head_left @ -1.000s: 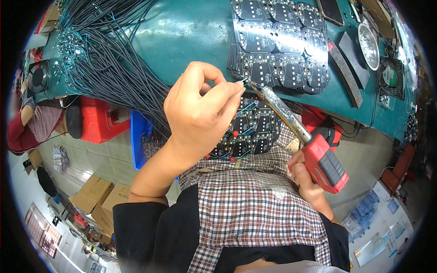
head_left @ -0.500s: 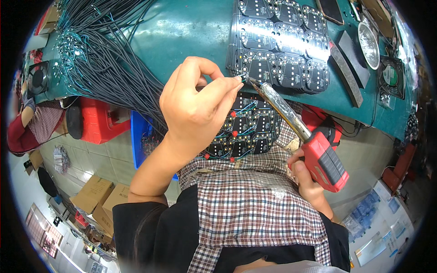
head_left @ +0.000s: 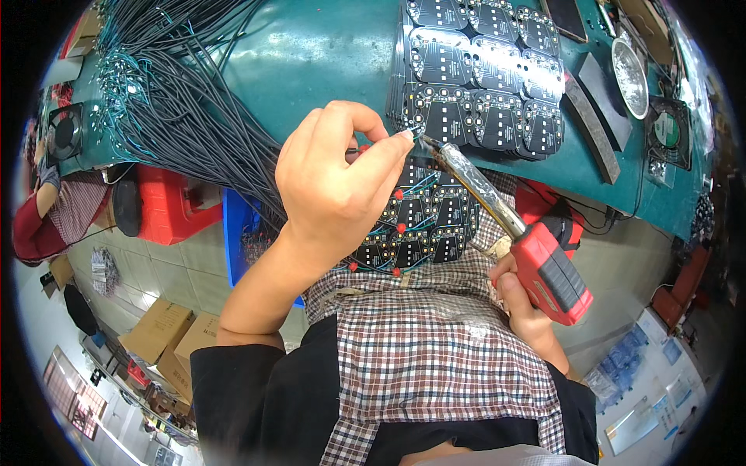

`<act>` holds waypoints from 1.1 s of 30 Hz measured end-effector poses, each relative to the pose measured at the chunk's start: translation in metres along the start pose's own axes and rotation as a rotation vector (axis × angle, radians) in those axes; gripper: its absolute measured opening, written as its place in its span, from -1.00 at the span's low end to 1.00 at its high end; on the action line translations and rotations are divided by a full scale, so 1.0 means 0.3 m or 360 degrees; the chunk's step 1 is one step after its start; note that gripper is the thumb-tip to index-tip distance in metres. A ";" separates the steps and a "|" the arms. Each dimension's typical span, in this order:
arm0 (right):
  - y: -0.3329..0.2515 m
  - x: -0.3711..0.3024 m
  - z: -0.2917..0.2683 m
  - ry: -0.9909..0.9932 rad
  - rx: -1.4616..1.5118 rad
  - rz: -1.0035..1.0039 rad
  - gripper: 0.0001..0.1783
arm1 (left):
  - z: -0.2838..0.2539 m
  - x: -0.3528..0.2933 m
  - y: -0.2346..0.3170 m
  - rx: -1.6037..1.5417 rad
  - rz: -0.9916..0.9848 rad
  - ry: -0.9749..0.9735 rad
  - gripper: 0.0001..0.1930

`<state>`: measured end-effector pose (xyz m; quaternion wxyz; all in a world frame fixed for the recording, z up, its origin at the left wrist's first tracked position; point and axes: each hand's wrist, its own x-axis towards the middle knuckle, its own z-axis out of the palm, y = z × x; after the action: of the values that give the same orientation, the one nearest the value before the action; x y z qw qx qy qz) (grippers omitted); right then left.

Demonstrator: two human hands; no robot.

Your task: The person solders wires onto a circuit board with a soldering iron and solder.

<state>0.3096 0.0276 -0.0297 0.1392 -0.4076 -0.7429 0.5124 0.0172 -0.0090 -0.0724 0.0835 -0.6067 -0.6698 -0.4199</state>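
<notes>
Little has shifted since a second ago: the left hand [head_left: 334, 182] sits slightly farther left, and the soldering iron [head_left: 513, 224] lies almost where it lay. Thumb and forefinger of the left hand pinch a thin wire [head_left: 416, 131], whose pale end pokes out rightward by the near-left corner of the circuit-board stack [head_left: 478, 116], at the bench's [head_left: 318, 70] front edge. The right hand [head_left: 524, 307] is wrapped round the iron's red handle, low and well back from that edge. From there the iron's long axis slants forward and leftward, so its tip comes at the wire end from the right; touching or just beside, I cannot tell. The left hand is much nearer this meeting point. Black cables [head_left: 186, 101] spread over the bench's left part and hang past its front edge; wired boards [head_left: 416, 221] lie below that edge, between the forearms.
</notes>
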 end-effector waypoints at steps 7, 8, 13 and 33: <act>-0.012 -0.015 -0.007 0.0133 0.0106 0.0110 -0.84 | -0.006 0.008 -0.002 0.0013 0.0017 -0.0003 -0.79; -0.011 -0.009 -0.006 0.0115 0.0100 0.0043 -0.82 | -0.008 0.008 -0.002 0.0027 0.0027 -0.0004 -0.79; -0.037 -0.006 0.027 0.0177 0.0289 0.0038 -0.72 | -0.018 0.007 -0.002 0.0025 0.0011 0.0002 -0.80; -0.072 0.009 -0.006 0.0417 0.0555 0.0124 -0.70 | 0.095 0.590 -0.478 0.0213 -0.0607 0.0304 -0.74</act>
<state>0.2988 0.0277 -0.0106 0.2831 -0.4688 -0.6024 0.5807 -0.1422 0.1543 -0.0466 0.1057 -0.4197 -0.7877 -0.4383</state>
